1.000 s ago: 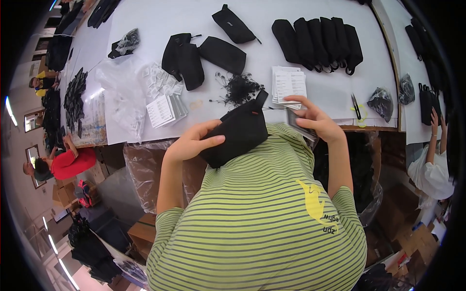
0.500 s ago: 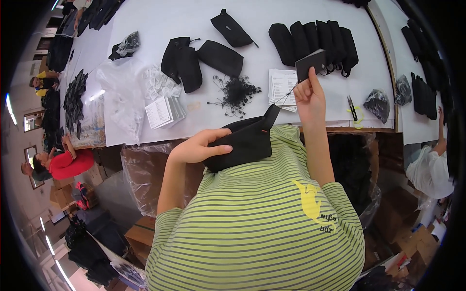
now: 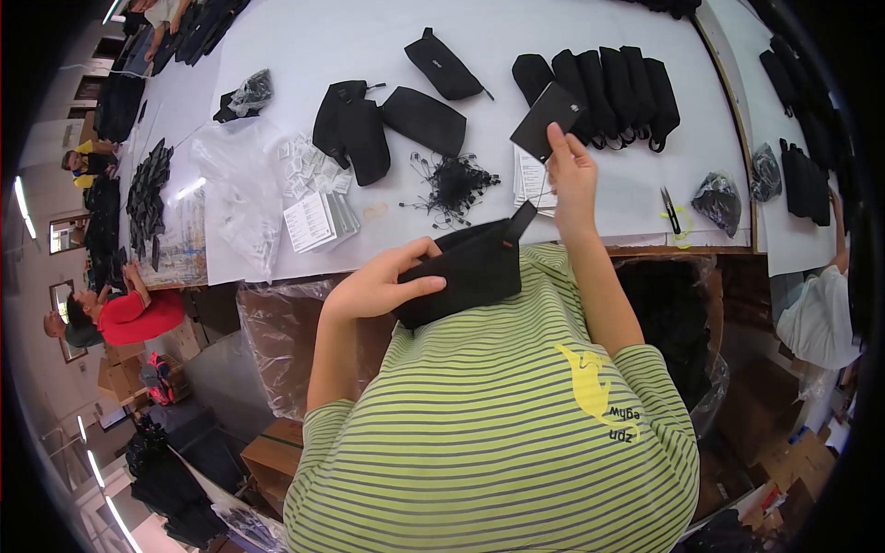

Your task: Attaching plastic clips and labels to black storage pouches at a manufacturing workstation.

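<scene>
the pouch point(image 3: 466, 272) under the left hand point(image 3: 383, 281) looks like matt black cloth, a woven kind, with a small red tab. the card point(image 3: 546, 120) in the right hand point(image 3: 572, 175) is flat, stiff, matt black, probably paper board. the table point(image 3: 369, 37) has a smooth white top with a light wooden edge. the bags point(image 3: 235, 184) on it are thin clear plastic, shiny and wrinkled. the shirt point(image 3: 498, 433) is soft striped cloth.

Left hand point(image 3: 383, 281) curled at chest; right hand point(image 3: 572, 170) raised, pinching.

Short-sleeved green shirt point(image 3: 489, 433) with thin dark stripes, yellow print, bare forearms
</scene>
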Available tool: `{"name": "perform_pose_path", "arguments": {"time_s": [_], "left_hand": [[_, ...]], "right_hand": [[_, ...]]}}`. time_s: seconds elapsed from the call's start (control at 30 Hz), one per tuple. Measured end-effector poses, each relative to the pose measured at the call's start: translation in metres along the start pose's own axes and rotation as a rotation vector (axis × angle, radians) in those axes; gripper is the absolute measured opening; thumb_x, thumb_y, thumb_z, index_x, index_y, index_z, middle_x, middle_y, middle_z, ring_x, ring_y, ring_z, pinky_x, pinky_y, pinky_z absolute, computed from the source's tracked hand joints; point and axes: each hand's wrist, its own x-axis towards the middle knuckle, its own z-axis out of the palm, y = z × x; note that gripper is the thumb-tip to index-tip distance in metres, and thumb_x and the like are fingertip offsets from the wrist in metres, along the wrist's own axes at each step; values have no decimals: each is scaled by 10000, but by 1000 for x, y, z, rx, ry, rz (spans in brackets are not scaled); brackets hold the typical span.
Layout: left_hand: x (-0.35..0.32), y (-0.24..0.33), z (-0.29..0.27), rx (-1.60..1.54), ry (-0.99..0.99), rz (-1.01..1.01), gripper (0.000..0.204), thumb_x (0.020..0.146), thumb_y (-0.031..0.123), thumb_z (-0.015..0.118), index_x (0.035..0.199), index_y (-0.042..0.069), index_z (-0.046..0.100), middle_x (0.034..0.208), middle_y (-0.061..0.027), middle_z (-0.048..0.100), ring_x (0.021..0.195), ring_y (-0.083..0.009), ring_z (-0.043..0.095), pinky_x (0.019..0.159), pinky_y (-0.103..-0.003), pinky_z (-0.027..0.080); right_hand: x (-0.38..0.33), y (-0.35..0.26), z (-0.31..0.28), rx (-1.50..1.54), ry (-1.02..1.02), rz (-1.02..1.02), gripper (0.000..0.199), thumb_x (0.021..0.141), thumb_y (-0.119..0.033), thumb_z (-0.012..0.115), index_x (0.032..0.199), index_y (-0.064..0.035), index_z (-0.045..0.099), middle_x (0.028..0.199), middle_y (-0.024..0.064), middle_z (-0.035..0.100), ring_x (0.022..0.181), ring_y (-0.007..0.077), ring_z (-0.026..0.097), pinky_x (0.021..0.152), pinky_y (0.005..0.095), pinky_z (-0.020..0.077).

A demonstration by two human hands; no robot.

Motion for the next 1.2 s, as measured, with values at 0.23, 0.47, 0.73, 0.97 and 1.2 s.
{"name": "perform_pose_path", "arguments": {"time_s": [0.23, 0.47, 0.73, 0.97, 1.2], "left_hand": [[22, 30, 4, 750, 396, 222, 204, 763, 138, 688, 929, 37, 626, 982, -104, 619, 903, -322, 594, 748, -358, 478], [45, 34, 17, 880, 600, 644, 182, 724, 117, 717, 867, 55, 623, 1188, -100, 518, 1078, -287, 535, 878, -393, 445], [60, 0, -8, 677, 166, 428, 128, 806, 162, 665, 888, 75, 619, 772, -50, 591, 861, -192, 584, 981, -354, 362], [111, -77, -164, 586, 862, 6, 244, 788, 237, 633, 864, 5, 649, 784, -131, 672, 758, -245, 659, 676, -352, 501], [118, -151, -205, 1059, 795, -720, 314, 664, 156, 669, 960, 52, 668, 1062, -146, 651, 991, -315, 627, 828, -413, 500]], "right_hand": [[0, -32, -5, -531, -265, -368, 294, 846, -203, 694, 630, -21, 611, 543, -117, 348, 512, 0, 230, 449, 229, 164], [-43, -52, 24, -1511, -712, -434, 265, 812, -294, 668, 741, -42, 708, 498, 82, 533, 458, 220, 485, 468, 326, 372], [-45, -42, 12, -1402, -798, -160, 252, 815, -310, 665, 792, -63, 711, 536, 106, 560, 474, 228, 523, 492, 332, 395], [-38, -44, 9, -1444, -904, -131, 293, 720, -331, 752, 773, -48, 701, 484, 81, 492, 420, 185, 430, 461, 294, 345], [-37, -49, 11, -1531, -890, -119, 300, 739, -372, 712, 795, -77, 730, 596, 89, 624, 536, 253, 574, 540, 322, 447]]}}
